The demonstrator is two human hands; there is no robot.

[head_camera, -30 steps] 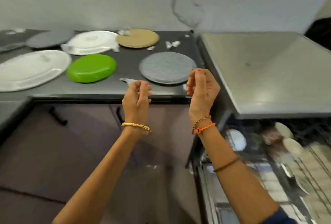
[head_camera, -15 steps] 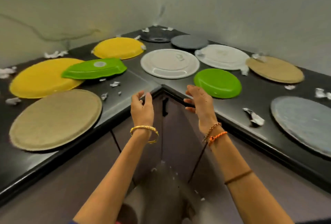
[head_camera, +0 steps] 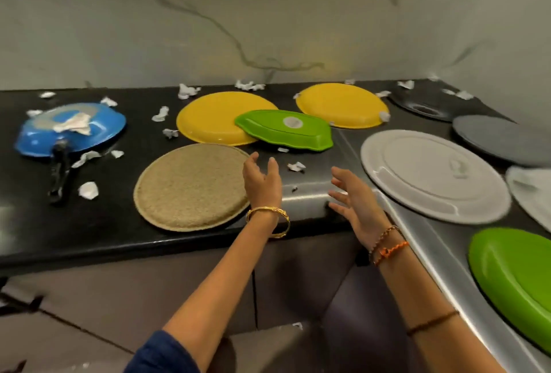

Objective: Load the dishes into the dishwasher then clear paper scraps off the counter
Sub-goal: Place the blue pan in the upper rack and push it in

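Observation:
My left hand [head_camera: 262, 183] hovers with spread fingers at the right edge of a round tan plate [head_camera: 190, 186] near the counter's front. My right hand [head_camera: 354, 201] is open too, palm facing left, over the counter's corner edge. Neither hand holds anything. Beyond them a green leaf-shaped dish [head_camera: 284, 130] lies upside down, overlapping a yellow plate [head_camera: 214, 117]. A second yellow plate [head_camera: 343, 105] sits further back. A large white plate [head_camera: 432, 174] lies to the right of my right hand. Several paper scraps [head_camera: 296, 166] are scattered over the black counter [head_camera: 89, 223].
A blue frying pan [head_camera: 71, 129] with crumpled paper in it sits at the far left, its black handle pointing toward me. On the right are a grey plate [head_camera: 504, 140], a black plate [head_camera: 426, 104] and a green plate [head_camera: 515, 277]. Cabinet fronts stand below the counter.
The view has swung left along the counter, away from the dishwasher, bringing the blue pan into sight. Both hands have risen and reached forward over the counter edge, fingers spreading open.

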